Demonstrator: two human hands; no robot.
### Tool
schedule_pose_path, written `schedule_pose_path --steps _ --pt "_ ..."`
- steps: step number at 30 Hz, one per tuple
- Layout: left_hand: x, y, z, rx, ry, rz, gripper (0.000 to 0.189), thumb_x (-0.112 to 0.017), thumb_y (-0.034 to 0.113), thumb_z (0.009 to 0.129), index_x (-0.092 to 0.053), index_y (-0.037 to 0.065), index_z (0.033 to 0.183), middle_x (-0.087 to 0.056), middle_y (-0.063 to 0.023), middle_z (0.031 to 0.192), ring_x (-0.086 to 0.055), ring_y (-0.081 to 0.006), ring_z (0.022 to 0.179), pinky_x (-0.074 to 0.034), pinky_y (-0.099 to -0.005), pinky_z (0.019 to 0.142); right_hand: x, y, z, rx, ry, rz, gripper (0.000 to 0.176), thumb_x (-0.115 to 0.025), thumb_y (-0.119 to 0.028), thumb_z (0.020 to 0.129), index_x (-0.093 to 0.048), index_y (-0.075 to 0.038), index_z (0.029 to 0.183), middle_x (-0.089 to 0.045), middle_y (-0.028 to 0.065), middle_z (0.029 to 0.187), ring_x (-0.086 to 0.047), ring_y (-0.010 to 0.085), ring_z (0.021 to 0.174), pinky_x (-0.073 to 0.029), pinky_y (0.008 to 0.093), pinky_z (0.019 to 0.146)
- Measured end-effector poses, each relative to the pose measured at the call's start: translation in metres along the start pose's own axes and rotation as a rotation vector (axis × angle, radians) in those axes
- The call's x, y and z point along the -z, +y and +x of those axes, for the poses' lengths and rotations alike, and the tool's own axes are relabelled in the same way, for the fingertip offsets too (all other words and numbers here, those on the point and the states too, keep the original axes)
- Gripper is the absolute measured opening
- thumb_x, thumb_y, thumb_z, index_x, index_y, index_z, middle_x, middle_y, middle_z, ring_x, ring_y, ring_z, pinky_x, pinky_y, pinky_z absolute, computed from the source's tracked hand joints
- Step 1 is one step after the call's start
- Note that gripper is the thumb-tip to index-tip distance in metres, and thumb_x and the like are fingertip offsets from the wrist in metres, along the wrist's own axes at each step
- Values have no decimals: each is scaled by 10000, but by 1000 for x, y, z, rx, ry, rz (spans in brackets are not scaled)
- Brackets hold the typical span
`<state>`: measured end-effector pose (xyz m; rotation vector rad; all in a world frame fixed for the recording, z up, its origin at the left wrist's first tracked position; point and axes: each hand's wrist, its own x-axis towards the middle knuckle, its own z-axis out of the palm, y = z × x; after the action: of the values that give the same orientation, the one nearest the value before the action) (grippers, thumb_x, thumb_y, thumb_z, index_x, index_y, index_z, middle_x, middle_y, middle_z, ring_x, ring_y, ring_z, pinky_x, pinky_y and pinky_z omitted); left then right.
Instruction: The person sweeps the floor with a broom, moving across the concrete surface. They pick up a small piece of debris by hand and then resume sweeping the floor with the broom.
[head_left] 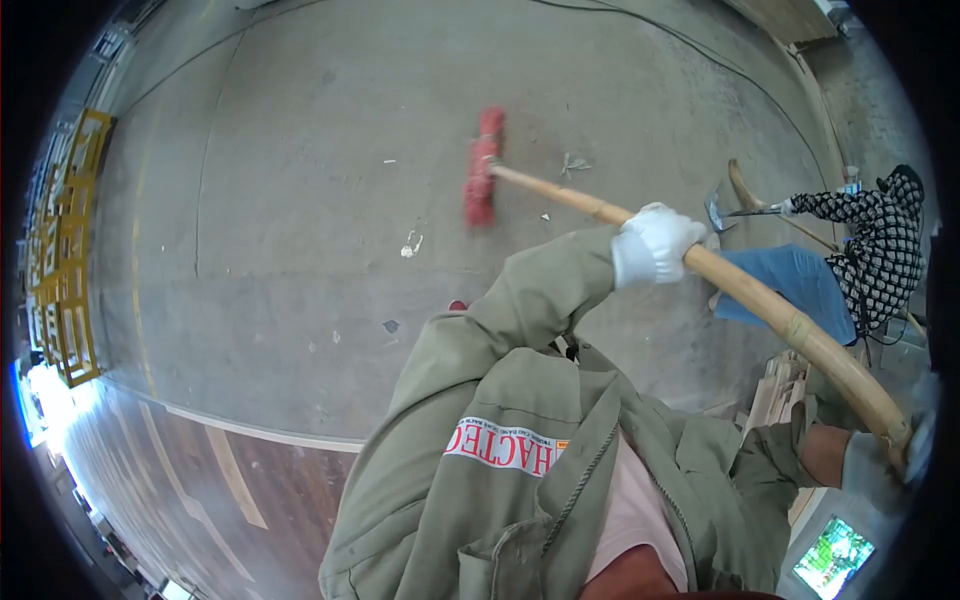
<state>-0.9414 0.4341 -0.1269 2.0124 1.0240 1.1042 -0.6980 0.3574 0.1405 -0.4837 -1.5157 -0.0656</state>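
Note:
A long-handled broom (pixel 590 205) with a bamboo handle and a red head (pixel 482 170) stretches across the concrete floor; the head is smeared by motion. My left hand (pixel 655 243), in a white glove, is closed around the handle partway along it. At the far right edge, my right hand (pixel 915 445), also gloved, is at the thick upper end of the handle, partly lost in the dark border. Near the broom head lie a pale crumpled scrap (pixel 574 164) and some white litter (pixel 411 244).
To the right, another person (pixel 880 240) in a patterned top and jeans holds a long-handled tool with a metal blade (pixel 716 208). Yellow metal frames (pixel 72 250) stand at left. A dark cable (pixel 690 42) crosses the floor at top right. Wooden boards (pixel 230 480) spread at lower left.

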Motion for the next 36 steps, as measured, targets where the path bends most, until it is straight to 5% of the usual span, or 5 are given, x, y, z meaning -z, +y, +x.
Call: schedule_pose_path --steps 7,13,24,31,36 --pt "47 -126 -64 380 -26 123 195 -589 127 629 -589 75 816 -613 -150 717 -596 -340 721 -464 -433 706 -95 108 -98 -1065 84 1045 128 -471 -134 885 -533 -32 931 -491 37 727 -494 183 686 -438 325 719" --pt "66 -231 -95 679 -333 241 231 -577 163 643 -615 117 867 -629 -146 801 -600 -333 780 -474 -415 718 -196 128 -185 -1060 146 467 139 -495 -100 870 -494 -39 995 -429 11 717 -441 138 663 -427 325 704" --pt "37 -152 33 -60 -566 -63 159 -574 161 665 -581 107 815 -622 -118 740 -606 -315 759 -455 -421 726 -139 -27 -84 -611 461 32 160 -512 -14 818 -504 62 959 -339 10 618 -335 127 580 -305 292 560" --pt "120 -127 3 -183 -596 -88 172 -589 191 666 -578 111 818 -620 -114 728 -613 -302 742 -463 -421 699 -199 -89 -84 -207 188 -975 416 -554 -6 792 -424 106 1171 -541 102 801 -527 178 752 -427 327 771" --pt "159 -165 -71 80 -831 -96 177 -584 242 703 -573 123 834 -615 -126 724 -606 -324 703 -471 -435 641 -202 -49 -127 -526 -89 -734 567 -594 -30 734 -370 103 1238 -512 99 810 -509 172 783 -404 286 799"
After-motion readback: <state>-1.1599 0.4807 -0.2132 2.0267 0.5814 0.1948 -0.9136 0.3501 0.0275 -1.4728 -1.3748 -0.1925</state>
